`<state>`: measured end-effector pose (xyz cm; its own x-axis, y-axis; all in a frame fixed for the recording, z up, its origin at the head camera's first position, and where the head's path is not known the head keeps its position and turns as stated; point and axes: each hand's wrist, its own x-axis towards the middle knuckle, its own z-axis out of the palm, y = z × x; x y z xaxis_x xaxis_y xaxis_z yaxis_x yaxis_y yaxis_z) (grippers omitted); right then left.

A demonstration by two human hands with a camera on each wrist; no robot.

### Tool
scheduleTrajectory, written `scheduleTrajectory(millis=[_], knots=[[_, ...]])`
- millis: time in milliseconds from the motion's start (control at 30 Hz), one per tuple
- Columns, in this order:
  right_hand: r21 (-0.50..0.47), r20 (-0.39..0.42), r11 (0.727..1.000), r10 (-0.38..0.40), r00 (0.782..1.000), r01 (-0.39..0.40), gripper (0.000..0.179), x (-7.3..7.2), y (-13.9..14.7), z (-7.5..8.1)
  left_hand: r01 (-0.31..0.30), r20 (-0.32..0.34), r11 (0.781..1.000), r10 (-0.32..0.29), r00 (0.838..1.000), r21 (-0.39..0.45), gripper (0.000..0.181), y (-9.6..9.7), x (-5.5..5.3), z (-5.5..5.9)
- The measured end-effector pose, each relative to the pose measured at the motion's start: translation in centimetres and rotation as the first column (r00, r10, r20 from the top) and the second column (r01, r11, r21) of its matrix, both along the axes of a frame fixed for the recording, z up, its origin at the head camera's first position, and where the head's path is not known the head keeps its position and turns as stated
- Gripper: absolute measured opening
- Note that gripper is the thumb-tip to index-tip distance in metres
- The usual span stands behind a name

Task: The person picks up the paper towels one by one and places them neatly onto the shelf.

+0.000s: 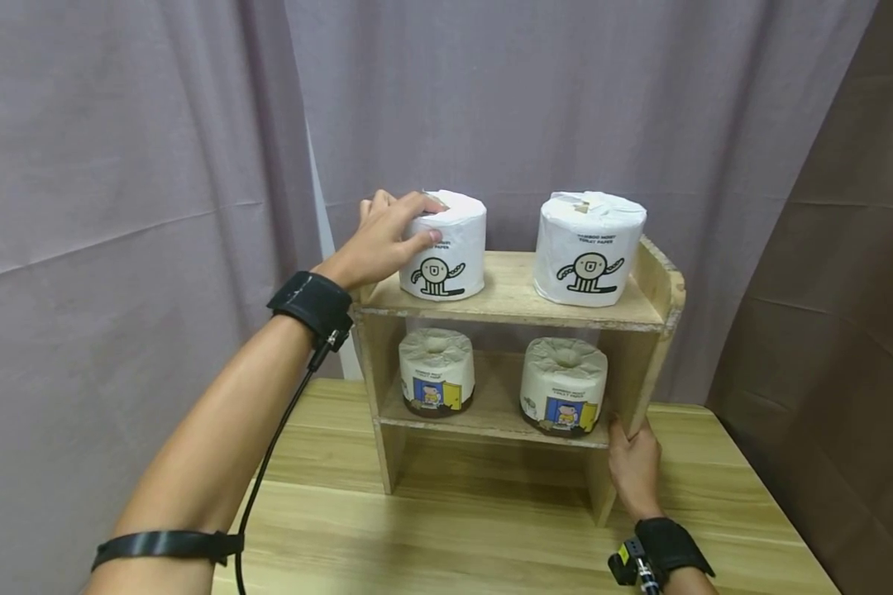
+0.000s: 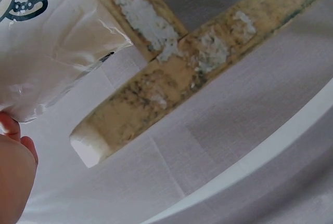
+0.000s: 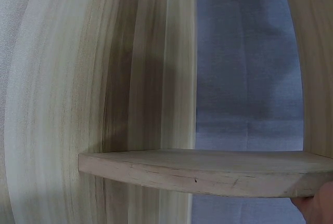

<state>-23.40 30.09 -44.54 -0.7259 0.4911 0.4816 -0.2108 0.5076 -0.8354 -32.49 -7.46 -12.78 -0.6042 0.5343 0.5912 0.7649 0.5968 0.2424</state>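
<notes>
My left hand [image 1: 387,235] holds a white-wrapped toilet paper roll [image 1: 446,256] at the left of the top board of a small wooden shelf [image 1: 509,289]. The thumb lies on the wrapper's front and the fingers reach over its top. In the left wrist view part of the wrapper [image 2: 57,52] shows at upper left, with fingertips near its edge. My right hand [image 1: 636,467] grips the shelf's right side panel low down, level with the lower board. In the right wrist view, only a bit of that hand [image 3: 318,206] shows against the panel [image 3: 208,178].
A second white roll [image 1: 591,256] stands at the top board's right. Below, two rolls with cartoon wrappers, one left [image 1: 436,372] and one right [image 1: 564,388], stand on the lower board. The shelf rests on a wooden table [image 1: 327,529], with grey curtains [image 1: 551,99] behind.
</notes>
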Motion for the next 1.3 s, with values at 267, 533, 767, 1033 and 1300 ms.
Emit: scheduleTrajectory(millis=[267,533,767,1033,1300], knots=[[0.024,-0.028,0.999,-0.041,0.999,0.041,0.029,-0.1,0.7,-0.1,0.02,-0.019,1.0,-0.021,1.0,-0.01,0.038,0.7,0.5,0.0],[0.01,-0.01,0.999,-0.036,0.999,0.036,0.032,-0.1,1.1,-0.1,0.021,0.008,0.999,-0.021,1.0,-0.024,0.043,0.9,0.6,0.0],[0.047,0.009,0.998,-0.04,0.999,0.039,0.029,0.0,0.9,-0.4,-0.021,-0.013,0.999,0.02,1.0,-0.03,0.051,0.5,0.8,-0.6],[0.016,0.018,1.0,-0.017,1.0,0.017,0.034,0.2,0.7,-0.4,-0.071,-0.078,0.997,0.07,0.995,-0.018,0.054,0.8,0.8,-1.0],[-0.001,0.022,1.0,-0.005,1.0,0.005,0.034,0.4,0.6,-0.2,-0.126,-0.139,0.992,0.127,0.982,0.015,0.056,1.3,0.8,-1.1]])
